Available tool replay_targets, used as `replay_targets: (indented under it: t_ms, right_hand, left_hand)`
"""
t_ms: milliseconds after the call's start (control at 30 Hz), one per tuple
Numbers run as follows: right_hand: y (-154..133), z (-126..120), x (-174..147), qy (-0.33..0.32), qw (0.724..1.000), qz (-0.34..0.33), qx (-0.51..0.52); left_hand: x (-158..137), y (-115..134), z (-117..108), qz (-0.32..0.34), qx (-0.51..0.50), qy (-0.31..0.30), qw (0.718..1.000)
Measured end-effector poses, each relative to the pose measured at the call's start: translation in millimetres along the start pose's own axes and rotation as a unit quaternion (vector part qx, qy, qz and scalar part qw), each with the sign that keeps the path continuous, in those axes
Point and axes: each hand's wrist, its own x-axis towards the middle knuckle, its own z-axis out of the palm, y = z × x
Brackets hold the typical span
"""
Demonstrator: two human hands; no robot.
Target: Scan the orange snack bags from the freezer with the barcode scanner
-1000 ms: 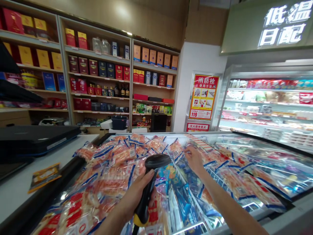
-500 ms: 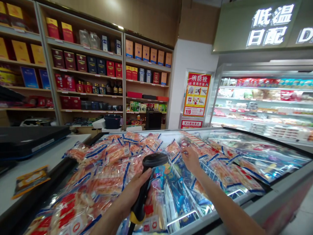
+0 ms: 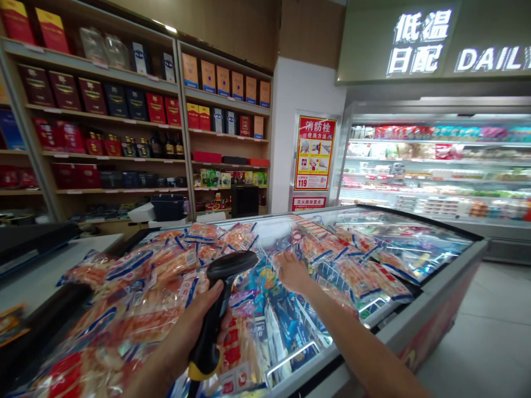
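Observation:
My left hand (image 3: 207,315) is closed round the black grip of a handheld barcode scanner (image 3: 211,320), which has yellow near its base. Its wide head tilts up over the freezer packs. My right hand (image 3: 292,271) reaches into the chest freezer, back upward, over a clear pack near the wire divider. Its fingertips are blurred against the pack, so I cannot tell whether they grip it. Clear packs of orange-pink food with blue edges (image 3: 172,265) lie heaped left of the scanner. Blue packs (image 3: 290,326) stand in a wire basket below my right hand.
The freezer's grey rim (image 3: 448,271) runs along the right side. More orange packs (image 3: 357,276) lie beyond my right arm. A white counter (image 3: 99,243) stands at left, with a small orange-black packet (image 3: 12,323). Behind are shelves of boxes (image 3: 136,105) and a lit chiller (image 3: 435,171).
The view has turned to the right. My right hand has shifted from beside a clear pack to over it, back upward. My left hand still holds the scanner.

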Motion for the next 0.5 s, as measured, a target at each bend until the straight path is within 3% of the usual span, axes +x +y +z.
replay_targets:
  t_ms: [167, 333, 433, 500]
  right_hand:
    - [9.9, 0.6, -3.8, -0.071, 0.996, 0.058, -0.013]
    - [14.6, -23.1, -54.1, 0.009, 0.999, -0.033, -0.035]
    - [25.1, -18.4, -80.4, -0.009, 0.997, -0.066, -0.049]
    - [34.3, -10.0, -77.5, -0.011, 0.996, -0.061, -0.062]
  left_hand:
    - [-1.3, 1.6, 2.9, 0.0, 0.0, 0.006, 1.0]
    - [-0.5, 2.3, 0.2, -0.002, 0.001, -0.002, 1.0]
    - [0.5, 2.7, -3.2, -0.018, 0.007, -0.026, 0.999]
    - [0.4, 4.1, -4.5, -0.021, -0.004, -0.037, 0.999]
